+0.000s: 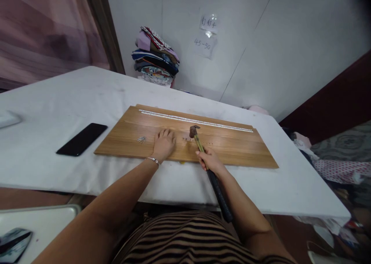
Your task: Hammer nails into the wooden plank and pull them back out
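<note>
A wooden board point(237, 148) with wood grain lies across the white-covered table. My left hand point(164, 143) rests palm down on it, fingers stretched forward. To the left of that hand is a small bunch of silver nails point(141, 139). My right hand point(211, 159) grips a claw hammer point(214, 184) partway up its yellowish shaft, below the rusty head. The black grip end points back towards my body. Under and beside the hammer head, small dark spots dot the board, too small to tell whether they are holes or nails. Two thin white strips point(197, 121) run along the far side.
A black phone point(82, 139) lies on the table point(72, 101) left of the board. Folded clothes point(156, 57) are stacked by the wall, where paper notes point(206, 45) hang. A white stool point(52, 217) stands at lower left. Patterned cloth point(342, 169) lies beyond the table's right edge.
</note>
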